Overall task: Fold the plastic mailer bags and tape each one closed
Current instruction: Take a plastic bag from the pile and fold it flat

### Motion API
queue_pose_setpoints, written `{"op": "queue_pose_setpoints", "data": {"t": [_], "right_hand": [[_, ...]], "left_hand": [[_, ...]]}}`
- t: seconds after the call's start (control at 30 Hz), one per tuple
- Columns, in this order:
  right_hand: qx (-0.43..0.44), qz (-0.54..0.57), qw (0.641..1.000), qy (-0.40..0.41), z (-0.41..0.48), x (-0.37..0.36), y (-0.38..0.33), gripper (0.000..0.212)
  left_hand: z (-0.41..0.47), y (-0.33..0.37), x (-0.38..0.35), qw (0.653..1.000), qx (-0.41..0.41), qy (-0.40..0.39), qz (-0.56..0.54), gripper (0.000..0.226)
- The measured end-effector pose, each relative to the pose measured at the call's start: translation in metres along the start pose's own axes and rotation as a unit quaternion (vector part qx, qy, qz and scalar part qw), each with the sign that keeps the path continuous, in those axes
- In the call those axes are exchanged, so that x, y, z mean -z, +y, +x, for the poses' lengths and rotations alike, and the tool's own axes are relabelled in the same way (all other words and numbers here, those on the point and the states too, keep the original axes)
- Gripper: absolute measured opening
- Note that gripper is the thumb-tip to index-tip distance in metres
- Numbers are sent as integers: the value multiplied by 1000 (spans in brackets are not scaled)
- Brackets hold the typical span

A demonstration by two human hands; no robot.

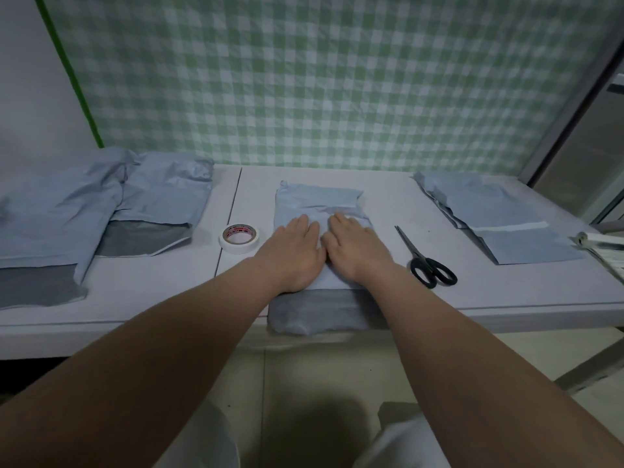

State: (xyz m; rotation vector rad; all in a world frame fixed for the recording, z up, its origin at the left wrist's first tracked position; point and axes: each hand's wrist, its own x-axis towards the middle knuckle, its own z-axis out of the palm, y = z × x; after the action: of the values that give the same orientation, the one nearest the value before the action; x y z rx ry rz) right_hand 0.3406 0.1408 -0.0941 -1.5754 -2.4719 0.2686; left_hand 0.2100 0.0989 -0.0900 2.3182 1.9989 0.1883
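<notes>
The left hand (293, 252) and right hand (355, 248) cover the middle of the bag (320, 201) beneath them. The pile of bags (50, 217) runs off the left edge, and a white bundle (584, 238) off the right. The print on the tape roll (239, 247) is too small to read.

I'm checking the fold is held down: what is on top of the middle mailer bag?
The left hand and right hand press flat on the middle mailer bag, side by side. The plastic under the palms is hidden.
</notes>
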Motion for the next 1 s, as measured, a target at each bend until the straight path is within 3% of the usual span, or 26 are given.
{"op": "queue_pose_setpoints", "data": {"t": [0.1, 0.3, 0.83, 0.9, 1.0], "right_hand": [[-1, -21, 1000, -8, -2, 0, 5, 48], [-19, -52, 998, -21, -13, 2, 9, 58], [49, -51, 997, -28, -69, 12, 21, 43], [82, -49, 995, 12, -78, 14, 20, 26], [120, -11, 990, 72, -95, 14, 16, 16]], "left_hand": [[-11, -3, 3, 998, 2, -48, 34, 66], [-24, -8, 6, 997, 11, -61, 54, 80], [-79, -24, 16, 997, -23, -71, 34, 59], [-84, -28, 17, 997, -21, -54, 48, 58], [-94, -32, 14, 992, -98, 71, 22, 45]]}}
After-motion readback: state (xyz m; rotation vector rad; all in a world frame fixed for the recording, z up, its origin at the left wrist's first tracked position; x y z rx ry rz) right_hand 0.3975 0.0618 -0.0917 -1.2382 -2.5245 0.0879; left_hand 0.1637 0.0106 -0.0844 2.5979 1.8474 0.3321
